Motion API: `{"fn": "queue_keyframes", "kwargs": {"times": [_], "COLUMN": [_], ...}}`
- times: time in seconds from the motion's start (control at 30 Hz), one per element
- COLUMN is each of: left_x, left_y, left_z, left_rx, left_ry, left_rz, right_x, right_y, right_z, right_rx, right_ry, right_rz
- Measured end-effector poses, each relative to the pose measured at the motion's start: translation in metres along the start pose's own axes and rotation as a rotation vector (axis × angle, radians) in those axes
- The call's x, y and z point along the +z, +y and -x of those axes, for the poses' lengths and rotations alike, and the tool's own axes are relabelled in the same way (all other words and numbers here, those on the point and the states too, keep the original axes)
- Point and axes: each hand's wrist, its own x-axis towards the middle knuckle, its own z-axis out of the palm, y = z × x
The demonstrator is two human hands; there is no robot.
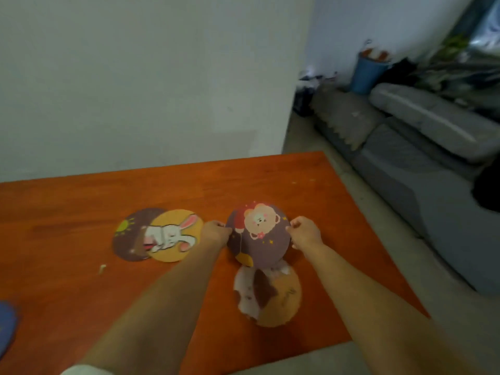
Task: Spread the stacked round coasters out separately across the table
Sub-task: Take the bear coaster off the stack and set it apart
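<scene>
A purple round coaster with a bear picture [266, 240] is held between both hands above the orange table [81, 212]. My left hand [216, 231] pinches its left rim and my right hand [304, 231] pinches its right rim. Just below it, nearer to me, lies a tan coaster with a white animal [270, 296], partly under the purple one's lower edge. To the left, a yellow rabbit coaster [174, 235] overlaps a dark brown coaster with a sun [130, 234].
A blue object [6, 324] shows at the table's left edge. A small pale scrap [102, 268] lies on the table near the left coasters. A grey sofa [419, 147] and a blue bucket [368, 74] stand beyond the table's right edge.
</scene>
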Motion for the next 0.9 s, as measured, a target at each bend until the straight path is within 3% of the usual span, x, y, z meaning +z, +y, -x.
{"fn": "queue_keyframes", "kwargs": {"times": [0.23,0.43,0.9], "left_x": [0.167,0.266,0.396], "left_y": [0.056,0.086,0.191], "left_z": [0.087,0.135,0.083], "left_rx": [0.076,0.094,0.024], "left_ry": [-0.121,-0.15,-0.105], "left_rz": [-0.073,-0.083,0.07], "right_x": [-0.153,-0.242,-0.36], "right_y": [0.132,0.206,0.195], "right_z": [-0.024,-0.054,-0.183], "right_rx": [0.034,0.043,-0.084], "right_ry": [0.12,0.163,0.124], "right_rz": [-0.062,-0.055,0.063]}}
